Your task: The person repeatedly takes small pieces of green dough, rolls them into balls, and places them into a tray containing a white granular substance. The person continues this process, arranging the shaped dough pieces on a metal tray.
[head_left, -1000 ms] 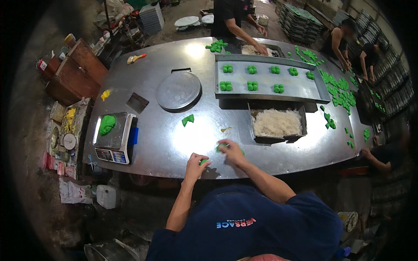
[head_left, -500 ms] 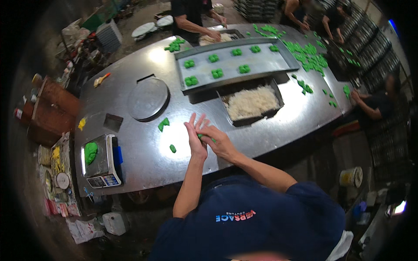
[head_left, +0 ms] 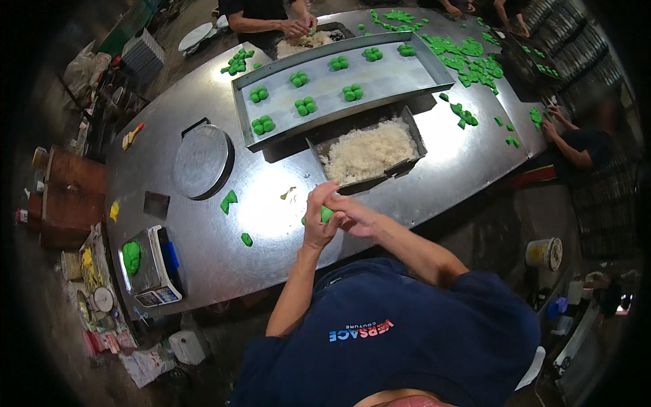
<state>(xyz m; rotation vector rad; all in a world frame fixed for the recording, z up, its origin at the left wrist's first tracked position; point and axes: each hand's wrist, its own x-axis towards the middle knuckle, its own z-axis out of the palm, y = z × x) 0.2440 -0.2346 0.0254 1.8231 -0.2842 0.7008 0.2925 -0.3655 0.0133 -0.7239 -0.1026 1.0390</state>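
Between my two hands, above the near edge of the metal table, is a lump of green dough [head_left: 327,214]. My left hand [head_left: 316,218] curls around it from the left. The fingers of my right hand [head_left: 354,216] press against it from the right. Close in front of them is a dark metal box [head_left: 313,150] filled with a pale, shredded filling [head_left: 371,152]. To the left, a cut piece of green dough [head_left: 229,201] and a smaller green piece [head_left: 246,239] rest on the table.
Beyond the box, a long metal tray [head_left: 271,71] carries clusters of green balls. A round lid-like disc [head_left: 202,161], a digital scale [head_left: 150,264] with green dough and a brush [head_left: 133,136] are leftward. Many green pieces [head_left: 475,68] lie far right. Co-workers' hands [head_left: 296,27] work across the table.
My hands have shifted to wrap around the dough, and more of its green shows between them. The whole view has shifted, with the table's things appearing further left.
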